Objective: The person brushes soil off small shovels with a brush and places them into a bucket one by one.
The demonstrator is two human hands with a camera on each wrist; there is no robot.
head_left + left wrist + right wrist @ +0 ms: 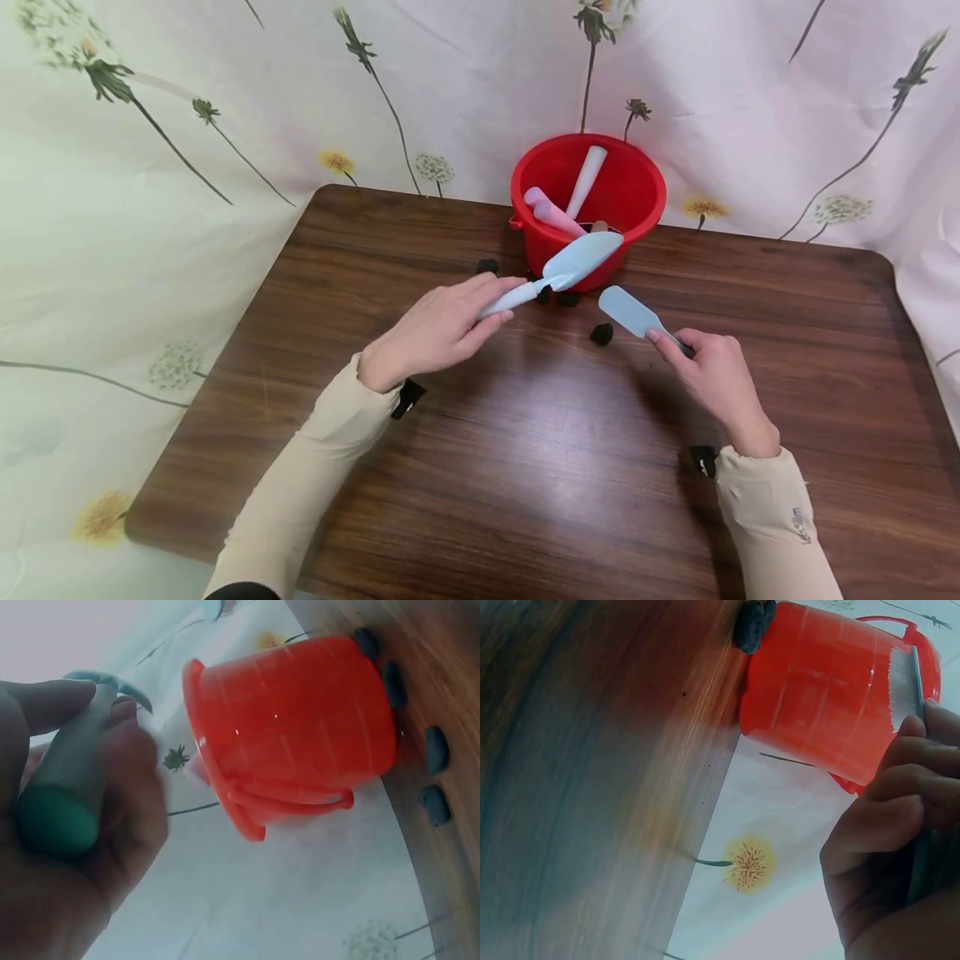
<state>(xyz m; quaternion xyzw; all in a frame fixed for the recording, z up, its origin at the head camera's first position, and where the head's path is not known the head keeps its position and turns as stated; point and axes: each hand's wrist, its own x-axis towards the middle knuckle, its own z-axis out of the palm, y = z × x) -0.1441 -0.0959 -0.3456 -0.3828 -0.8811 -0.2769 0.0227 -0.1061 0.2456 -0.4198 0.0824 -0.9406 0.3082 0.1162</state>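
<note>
My left hand (442,325) grips the handle of a light blue trowel (583,257), whose blade is held in front of the rim of a red bucket (543,250). In the left wrist view, my fingers curl round its pale handle (71,757). My right hand (712,375) holds a light blue brush (628,311) by its dark handle, to the right of the bucket. White bristles (901,690) show in the right wrist view. Several black lumps lie on the table by the bucket's base, one lump (602,334) nearer the brush.
Inside the bucket stand a white handle (587,179) and pink handles (558,218); their lower ends are hidden. The dark wooden table (525,467) has rounded corners. Behind it hangs a white cloth (465,92) printed with dandelions.
</note>
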